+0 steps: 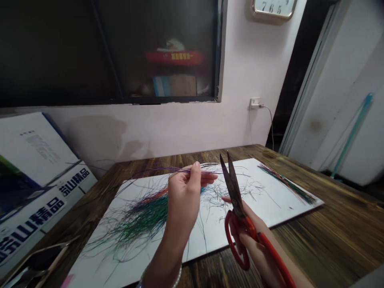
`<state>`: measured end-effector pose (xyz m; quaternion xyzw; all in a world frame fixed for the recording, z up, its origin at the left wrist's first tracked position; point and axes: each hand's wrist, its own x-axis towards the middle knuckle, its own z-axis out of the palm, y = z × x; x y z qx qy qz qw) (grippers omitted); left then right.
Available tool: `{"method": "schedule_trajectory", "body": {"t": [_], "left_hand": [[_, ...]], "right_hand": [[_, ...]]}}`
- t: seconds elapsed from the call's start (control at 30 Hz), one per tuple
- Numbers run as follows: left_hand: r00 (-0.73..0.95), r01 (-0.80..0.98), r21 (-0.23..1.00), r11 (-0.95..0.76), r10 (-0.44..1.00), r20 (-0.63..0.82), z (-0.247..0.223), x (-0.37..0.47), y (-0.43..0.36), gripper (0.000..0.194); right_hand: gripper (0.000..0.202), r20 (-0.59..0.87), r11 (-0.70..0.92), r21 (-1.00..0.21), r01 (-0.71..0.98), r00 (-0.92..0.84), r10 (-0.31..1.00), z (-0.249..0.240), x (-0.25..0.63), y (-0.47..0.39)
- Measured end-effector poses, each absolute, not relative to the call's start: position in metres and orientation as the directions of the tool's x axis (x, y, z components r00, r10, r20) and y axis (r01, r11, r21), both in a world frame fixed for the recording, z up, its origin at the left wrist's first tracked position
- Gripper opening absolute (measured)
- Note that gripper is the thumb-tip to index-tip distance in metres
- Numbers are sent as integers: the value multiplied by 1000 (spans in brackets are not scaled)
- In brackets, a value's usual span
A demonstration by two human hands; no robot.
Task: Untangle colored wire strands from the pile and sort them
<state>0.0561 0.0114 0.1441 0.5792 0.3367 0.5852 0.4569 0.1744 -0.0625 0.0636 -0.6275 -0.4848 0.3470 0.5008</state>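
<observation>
My left hand is closed, pinching a few thin purple wires between thumb and fingers. Their long ends trail off to the left and short ends poke out to the right. In my right hand is a pair of red-handled scissors, its dark blades pointing up and slightly parted, just right of the short wire ends. Beneath the left hand, a loose heap of green, purple and orange wires lies on a white board. Short wire clippings are scattered on the board between and beyond the hands.
A neat bundle of coloured wires lies at the board's right end. Printed boxes stand on the left of the wooden table. Behind it are a wall with a plugged-in socket and a dark window.
</observation>
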Motion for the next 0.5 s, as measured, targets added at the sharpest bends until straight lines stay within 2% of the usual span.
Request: {"method": "schedule_trajectory", "body": {"t": [0.3, 0.4, 0.5], "left_hand": [[85, -151, 926, -346, 929, 361, 144, 58, 11, 36], [83, -144, 928, -344, 930, 357, 143, 58, 11, 32], [85, -143, 929, -340, 931, 354, 141, 59, 12, 31]], "right_hand": [[49, 5, -52, -982, 183, 296, 955, 61, 177, -62], [42, 85, 46, -989, 143, 279, 957, 58, 177, -62], [37, 162, 108, -976, 189, 296, 941, 54, 177, -61]]}}
